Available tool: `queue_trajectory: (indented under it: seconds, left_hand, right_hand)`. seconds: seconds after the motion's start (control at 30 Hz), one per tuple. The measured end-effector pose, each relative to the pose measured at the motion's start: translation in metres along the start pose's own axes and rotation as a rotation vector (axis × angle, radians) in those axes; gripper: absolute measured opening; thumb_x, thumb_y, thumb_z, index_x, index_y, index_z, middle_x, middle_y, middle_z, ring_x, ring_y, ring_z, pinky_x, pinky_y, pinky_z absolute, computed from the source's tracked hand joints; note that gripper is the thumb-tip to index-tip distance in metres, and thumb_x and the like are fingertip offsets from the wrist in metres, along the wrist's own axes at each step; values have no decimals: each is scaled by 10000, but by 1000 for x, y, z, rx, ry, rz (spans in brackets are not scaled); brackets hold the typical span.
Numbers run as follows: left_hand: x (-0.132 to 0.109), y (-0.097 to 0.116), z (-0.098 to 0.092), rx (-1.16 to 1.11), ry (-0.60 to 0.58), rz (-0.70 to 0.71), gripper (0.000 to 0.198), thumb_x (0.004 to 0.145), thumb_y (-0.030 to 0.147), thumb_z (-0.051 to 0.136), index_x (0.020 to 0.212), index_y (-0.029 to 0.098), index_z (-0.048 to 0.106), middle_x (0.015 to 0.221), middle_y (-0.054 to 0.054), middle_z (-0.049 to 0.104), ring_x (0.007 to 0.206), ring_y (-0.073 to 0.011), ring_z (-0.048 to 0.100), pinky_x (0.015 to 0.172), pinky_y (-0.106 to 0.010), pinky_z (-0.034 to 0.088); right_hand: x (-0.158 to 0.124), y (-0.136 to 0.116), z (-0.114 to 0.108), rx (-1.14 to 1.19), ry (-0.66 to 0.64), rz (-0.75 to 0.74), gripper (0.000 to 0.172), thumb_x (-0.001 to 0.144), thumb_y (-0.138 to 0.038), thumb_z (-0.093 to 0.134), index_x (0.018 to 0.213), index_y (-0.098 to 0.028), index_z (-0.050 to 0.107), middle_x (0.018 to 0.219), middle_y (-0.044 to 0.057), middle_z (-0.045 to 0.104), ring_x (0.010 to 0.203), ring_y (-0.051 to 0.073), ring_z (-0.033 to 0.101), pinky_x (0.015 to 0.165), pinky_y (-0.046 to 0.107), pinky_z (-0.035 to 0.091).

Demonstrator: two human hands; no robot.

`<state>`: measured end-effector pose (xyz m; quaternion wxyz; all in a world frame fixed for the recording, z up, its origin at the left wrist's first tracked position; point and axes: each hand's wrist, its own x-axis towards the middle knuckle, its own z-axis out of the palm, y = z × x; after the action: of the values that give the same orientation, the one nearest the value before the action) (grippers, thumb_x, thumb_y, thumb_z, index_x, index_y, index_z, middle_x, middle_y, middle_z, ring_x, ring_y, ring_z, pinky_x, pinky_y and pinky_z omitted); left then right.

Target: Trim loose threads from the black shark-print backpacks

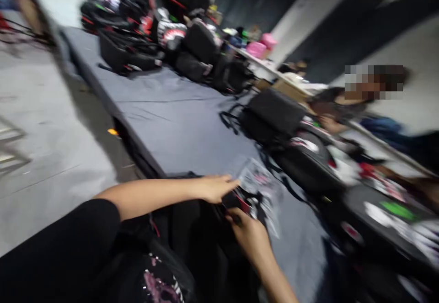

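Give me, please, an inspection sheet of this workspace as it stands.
Surface: long table under a creased grey-blue cloth.
Job's things: black bag with pink print at the near edge; clear plastic wrapper beside it.
Clutter: far backpack pile; right-side backpacks.
Hands: left hand lies on the bag, grip blurred; right hand grips its edge.
Cables: nothing seen; only bag straps.
Surroundings: another person at right; pink items on a far table; grey floor at left.

Black short sleeve point(65, 243), bare forearms point(154, 194)
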<state>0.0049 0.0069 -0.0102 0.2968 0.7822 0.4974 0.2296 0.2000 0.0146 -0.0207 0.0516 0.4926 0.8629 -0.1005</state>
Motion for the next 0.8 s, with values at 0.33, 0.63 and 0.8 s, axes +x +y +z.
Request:
queue_trajectory:
  seconds: [0.33,0.63,0.8]
  left_hand:
    - [-37,-66,49,-107,134,-158,939,828,298,663,1605,230,140,1645,-92,288,1515,-241,298,1256,-443,274]
    - [-23,-65,59,-173,130,-207,1097,679,317,844,1591,217,243,1638,-102,309,1509,-250,312,1267,-398,267]
    - [-22,-64,60,-170,114,-200,1175,653,453,865,1600,216,212,1641,-123,293,1511,-283,301,1270,-425,255]
  right_hand:
    - [3,-9,-7,95,-121,76,292,881,-120,550,1045,-233,763,1033,44,770,959,185,705,808,223,467]
    - [27,-7,-1,-148,-246,-47,438,789,15,483,1066,-156,776,1035,164,765,1033,296,722,846,310,519]
    - [29,15,15,-228,-242,-5,479,840,-25,420,1125,-204,761,1038,155,770,1013,305,737,843,332,546]
